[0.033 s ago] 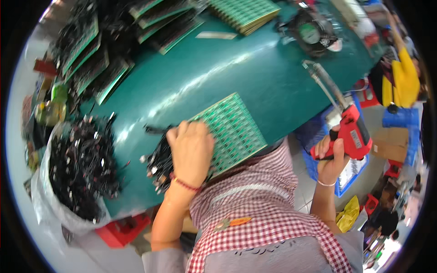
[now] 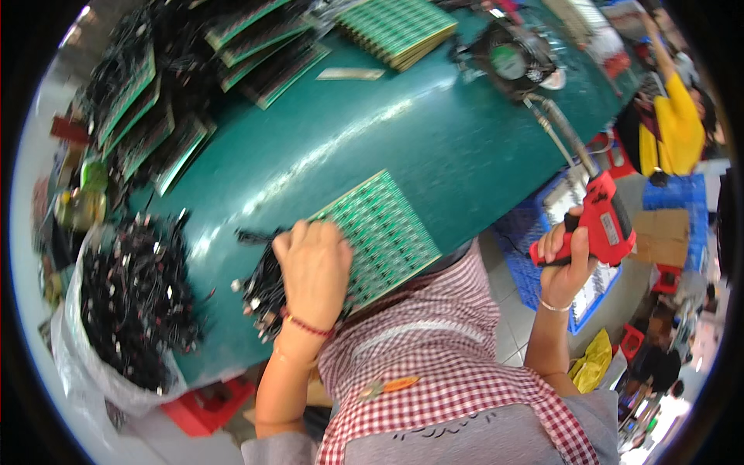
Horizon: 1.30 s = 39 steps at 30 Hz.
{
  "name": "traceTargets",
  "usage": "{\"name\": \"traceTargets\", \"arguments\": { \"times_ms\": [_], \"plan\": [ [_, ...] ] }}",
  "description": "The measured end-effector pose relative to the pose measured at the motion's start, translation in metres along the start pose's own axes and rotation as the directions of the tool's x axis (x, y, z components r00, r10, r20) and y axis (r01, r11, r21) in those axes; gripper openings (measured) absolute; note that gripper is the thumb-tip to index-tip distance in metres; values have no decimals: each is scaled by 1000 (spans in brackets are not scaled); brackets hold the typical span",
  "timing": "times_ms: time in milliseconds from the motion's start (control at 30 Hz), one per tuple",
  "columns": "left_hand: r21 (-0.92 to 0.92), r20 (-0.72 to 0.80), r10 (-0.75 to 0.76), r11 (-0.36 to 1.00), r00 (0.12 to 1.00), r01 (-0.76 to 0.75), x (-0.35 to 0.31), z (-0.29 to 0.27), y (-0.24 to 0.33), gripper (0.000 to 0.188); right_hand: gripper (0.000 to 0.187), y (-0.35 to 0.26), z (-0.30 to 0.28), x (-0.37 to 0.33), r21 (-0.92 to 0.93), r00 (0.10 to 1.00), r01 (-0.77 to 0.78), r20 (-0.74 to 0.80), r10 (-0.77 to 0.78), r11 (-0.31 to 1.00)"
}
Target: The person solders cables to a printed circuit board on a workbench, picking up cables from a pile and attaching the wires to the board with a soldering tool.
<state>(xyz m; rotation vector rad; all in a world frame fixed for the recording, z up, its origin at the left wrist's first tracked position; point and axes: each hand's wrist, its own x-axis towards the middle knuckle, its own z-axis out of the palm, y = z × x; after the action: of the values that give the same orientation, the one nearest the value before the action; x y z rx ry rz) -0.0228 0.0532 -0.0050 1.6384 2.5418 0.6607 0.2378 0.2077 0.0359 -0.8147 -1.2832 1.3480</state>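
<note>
My left hand (image 2: 316,263) lies over the left edge of a green circuit board panel (image 2: 387,236), fingers curled down and pressed together. What they pinch is hidden under them. A bundle of black cables (image 2: 267,287) with small metal ends runs out from beside that hand. Rows of small parts cover the panel, which lies at the table's near edge. Off to the right, my right hand (image 2: 570,252) is closed around the handle of a red and black soldering gun (image 2: 608,225). Its long metal tip points up and left, away from the panel, toward a small fan.
A clear bag of black cables (image 2: 132,302) sits at the left. Cabled boards (image 2: 147,108) lean at the far left; stacked panels (image 2: 399,31) lie at the back near a white strip (image 2: 350,74). The black fan (image 2: 511,58) stands far right. Blue crates (image 2: 527,240) are below.
The whole view has shifted a little. The soldering gun has moved slightly up and right, its tip now nearer the fan. My left hand stays on the panel's edge.
</note>
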Motion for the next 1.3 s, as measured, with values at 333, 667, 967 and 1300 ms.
{"name": "traceTargets", "arguments": {
  "times_ms": [333,667,967,1300],
  "plan": [
    [31,-11,39,999,999,-38,0,-2,4,12,24,27,-33,147,-277,940,-7,-330,-89,961],
    [157,18,-19,988,1000,15,-3,-1,4,7,21,48,-48,167,-223,942,105,-289,-169,969],
    [198,-209,-139,963,968,181,-1,-58,-43,18,23,41,-67,140,-284,912,81,-365,-186,955],
    [223,-346,-179,938,921,265,-2,-58,-190,19,27,19,-59,67,-94,925,127,-349,-152,987]
  ]
}}
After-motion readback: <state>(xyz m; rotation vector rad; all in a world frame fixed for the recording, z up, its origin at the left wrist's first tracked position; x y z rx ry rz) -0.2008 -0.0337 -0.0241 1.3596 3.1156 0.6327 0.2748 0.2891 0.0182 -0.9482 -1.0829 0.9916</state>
